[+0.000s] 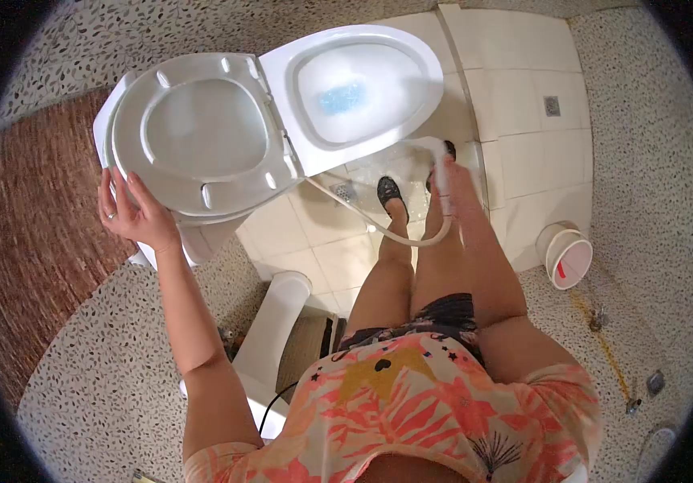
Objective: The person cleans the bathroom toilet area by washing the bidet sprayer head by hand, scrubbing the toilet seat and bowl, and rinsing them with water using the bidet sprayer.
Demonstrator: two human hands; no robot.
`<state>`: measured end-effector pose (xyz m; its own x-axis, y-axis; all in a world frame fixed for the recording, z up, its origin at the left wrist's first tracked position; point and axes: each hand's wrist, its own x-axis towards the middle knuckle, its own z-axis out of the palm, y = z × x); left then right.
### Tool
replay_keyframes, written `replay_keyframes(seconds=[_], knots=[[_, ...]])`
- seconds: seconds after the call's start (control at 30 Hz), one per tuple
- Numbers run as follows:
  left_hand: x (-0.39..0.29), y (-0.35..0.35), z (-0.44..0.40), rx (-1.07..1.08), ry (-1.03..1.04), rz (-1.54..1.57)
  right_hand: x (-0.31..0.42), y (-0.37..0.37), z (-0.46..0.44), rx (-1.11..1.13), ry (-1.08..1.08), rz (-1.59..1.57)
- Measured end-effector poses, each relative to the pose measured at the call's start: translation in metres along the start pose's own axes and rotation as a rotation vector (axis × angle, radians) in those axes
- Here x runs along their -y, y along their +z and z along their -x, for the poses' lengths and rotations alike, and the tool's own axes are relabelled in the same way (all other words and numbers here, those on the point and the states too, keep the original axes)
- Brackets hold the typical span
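Note:
The white toilet bowl (367,145) has blue-tinted water (341,99) in it. Its seat (132,121) and lid are raised against the tank. My left hand (139,213), with a ring on one finger, rests at the edge of the raised seat and lid, fingers stretched and apart. Beside the bowl, my right hand (463,191) is closed around a white bidet sprayer (443,177), somewhat blurred. From the sprayer a white hose (399,239) loops back under the raised seat's hinge side. A pale blur of spray shows by the bowl's outer side.
Wet cream floor tiles (282,216) with a drain (344,191) lie below my feet. A raised tiled step (523,88) with another drain (552,106) is at right. A white bucket (554,229) stands near the right wall. A white sink pedestal (274,322) is beside my left arm.

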<state>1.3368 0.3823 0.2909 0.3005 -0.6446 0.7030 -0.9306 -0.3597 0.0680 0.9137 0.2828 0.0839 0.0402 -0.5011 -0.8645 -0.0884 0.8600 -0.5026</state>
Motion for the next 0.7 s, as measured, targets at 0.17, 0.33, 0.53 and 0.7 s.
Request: replay_keyframes(seconds=[0.17, 0.33, 0.53, 0.7], knots=[[0.0, -0.004, 0.0, 0.033, 0.022, -0.006, 0.049, 0.002, -0.028, 0.056, -0.275, -0.134], [0.003, -0.002, 0.002, 0.018, 0.028, -0.033, 0.126, 0.065, -0.044, 0.068, -0.378, -0.103], [0.0, -0.001, 0.002, 0.025, 0.002, -0.023, 0.088, 0.129, -0.014, 0.367, -0.259, 0.259], [0.002, -0.002, 0.002, 0.02, -0.01, 0.002, -0.012, 0.024, -0.06, 0.309, -0.117, 0.208]])
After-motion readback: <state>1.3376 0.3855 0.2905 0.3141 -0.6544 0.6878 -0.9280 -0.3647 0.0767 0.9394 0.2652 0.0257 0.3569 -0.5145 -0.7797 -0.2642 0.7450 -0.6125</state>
